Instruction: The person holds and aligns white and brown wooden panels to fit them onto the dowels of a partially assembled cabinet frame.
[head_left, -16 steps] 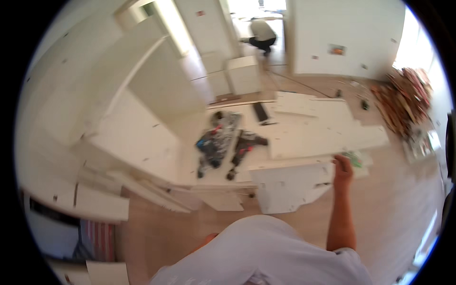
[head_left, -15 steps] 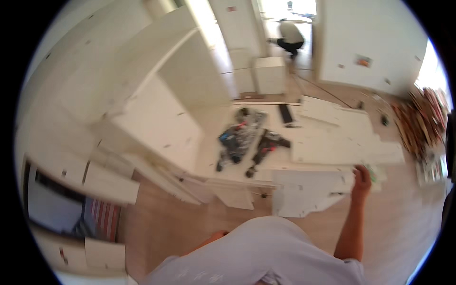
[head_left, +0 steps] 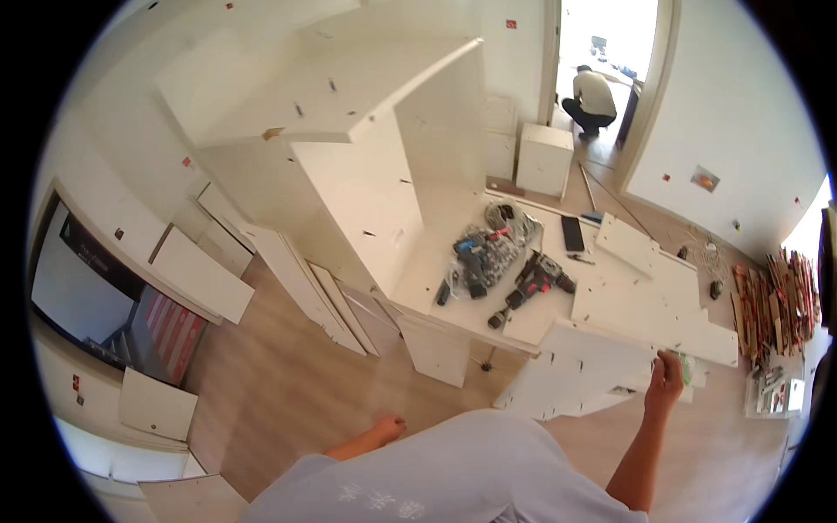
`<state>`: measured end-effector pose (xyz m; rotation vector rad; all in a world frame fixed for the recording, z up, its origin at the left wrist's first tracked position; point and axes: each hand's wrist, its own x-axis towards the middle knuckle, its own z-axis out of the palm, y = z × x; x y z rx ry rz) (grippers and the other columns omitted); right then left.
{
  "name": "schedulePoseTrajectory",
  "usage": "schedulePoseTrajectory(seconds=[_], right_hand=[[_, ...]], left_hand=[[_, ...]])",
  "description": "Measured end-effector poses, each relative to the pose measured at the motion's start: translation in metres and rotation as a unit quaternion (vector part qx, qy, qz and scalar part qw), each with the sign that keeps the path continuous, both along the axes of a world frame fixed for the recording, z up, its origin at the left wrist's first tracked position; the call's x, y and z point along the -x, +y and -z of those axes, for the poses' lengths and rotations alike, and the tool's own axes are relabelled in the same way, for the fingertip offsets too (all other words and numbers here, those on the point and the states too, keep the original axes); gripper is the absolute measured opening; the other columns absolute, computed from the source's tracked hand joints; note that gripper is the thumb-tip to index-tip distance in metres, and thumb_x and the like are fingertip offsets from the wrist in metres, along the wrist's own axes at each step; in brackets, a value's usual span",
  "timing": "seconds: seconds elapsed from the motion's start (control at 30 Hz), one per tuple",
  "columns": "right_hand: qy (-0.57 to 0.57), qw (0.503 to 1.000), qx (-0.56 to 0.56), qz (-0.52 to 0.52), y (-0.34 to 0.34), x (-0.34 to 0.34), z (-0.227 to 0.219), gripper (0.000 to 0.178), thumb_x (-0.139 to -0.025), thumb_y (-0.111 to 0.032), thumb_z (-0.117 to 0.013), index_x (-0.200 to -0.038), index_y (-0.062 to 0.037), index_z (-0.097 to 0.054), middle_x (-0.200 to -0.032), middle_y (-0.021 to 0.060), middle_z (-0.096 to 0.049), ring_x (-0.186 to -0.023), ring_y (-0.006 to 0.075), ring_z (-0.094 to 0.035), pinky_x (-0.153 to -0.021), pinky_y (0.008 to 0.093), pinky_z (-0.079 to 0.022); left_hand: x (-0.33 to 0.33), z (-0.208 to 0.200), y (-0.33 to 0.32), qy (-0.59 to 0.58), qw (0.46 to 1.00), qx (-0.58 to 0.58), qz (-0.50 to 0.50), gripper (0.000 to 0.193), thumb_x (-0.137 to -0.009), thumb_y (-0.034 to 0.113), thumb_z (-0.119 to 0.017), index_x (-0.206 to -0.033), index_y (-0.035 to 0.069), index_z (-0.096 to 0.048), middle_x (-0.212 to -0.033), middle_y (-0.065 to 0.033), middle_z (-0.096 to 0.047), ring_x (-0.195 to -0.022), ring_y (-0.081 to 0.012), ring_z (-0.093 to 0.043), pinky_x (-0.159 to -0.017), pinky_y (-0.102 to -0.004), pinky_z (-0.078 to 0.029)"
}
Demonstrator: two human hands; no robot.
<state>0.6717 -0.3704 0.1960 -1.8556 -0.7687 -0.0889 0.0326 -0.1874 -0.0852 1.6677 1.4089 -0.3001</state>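
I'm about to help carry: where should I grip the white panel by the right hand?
Probably the panel by its top edge, left of the right hand, coming from above: it is tilted, and that long straight edge looks uppermost.

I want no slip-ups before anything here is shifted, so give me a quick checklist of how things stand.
1. Right hand gripping the white panel: cannot tell; the fingers are at its upper right corner, but the grip is unclear.
2. Left hand free: ok; it is over the floor with no object visible in it.
3. Work surface free of loose items: not ok; the drill, phone and heap of tools lie on it.
4. Drill switched off: cannot tell.
5. Other person well clear: ok; crouched at the far doorway.
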Motion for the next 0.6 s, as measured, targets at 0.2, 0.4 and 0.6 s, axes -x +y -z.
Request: schedulePoseTrajectory(seconds=[0.2, 0.4, 0.6], right_hand=[[-0.018, 1.0, 0.008, 0.007, -0.02, 0.023, -0.013, 0.016, -0.098, 0.0, -0.061, -0.111, 0.0014, -0.071, -0.111, 0.0067, -0.07, -0.097, 0.0139, -0.067, -0.085, 0.0267, -0.054], [-0.026, 0.999, 0.011, 0.041, -0.041, 0.031, -0.02, 0.016, -0.098, -0.002, -0.062, -0.109, -0.0021, -0.072, -0.113, 0.0053, -0.071, -0.093, 0.0128, -0.066, -0.077, 0.0258, -0.053], [-0.033, 0.998, 0.005, 0.059, -0.048, 0.041, -0.008, 0.016, -0.095, -0.002, -0.064, -0.107, -0.0022, -0.073, -0.111, 0.0084, -0.073, -0.098, 0.0183, -0.07, -0.08, 0.0296, -0.056]], left_hand=[[0.015, 0.03, -0.003, 0.001, 0.996, -0.015, 0.092, 0.041, -0.093, 0.037, -0.063, -0.119, 0.007, -0.074, -0.12, -0.019, -0.072, -0.114, -0.0376, -0.066, -0.099, -0.0466, -0.052], [0.003, 0.027, 0.012, -0.024, 0.994, -0.01, 0.102, 0.04, -0.092, 0.036, -0.063, -0.115, 0.005, -0.075, -0.118, -0.0197, -0.073, -0.112, -0.0393, -0.067, -0.098, -0.0465, -0.052], [-0.008, 0.01, 0.045, -0.05, 0.995, -0.034, 0.078, 0.042, -0.091, 0.035, -0.064, -0.115, 0.003, -0.075, -0.116, -0.0195, -0.074, -0.112, -0.0353, -0.069, -0.097, -0.0439, -0.053]])
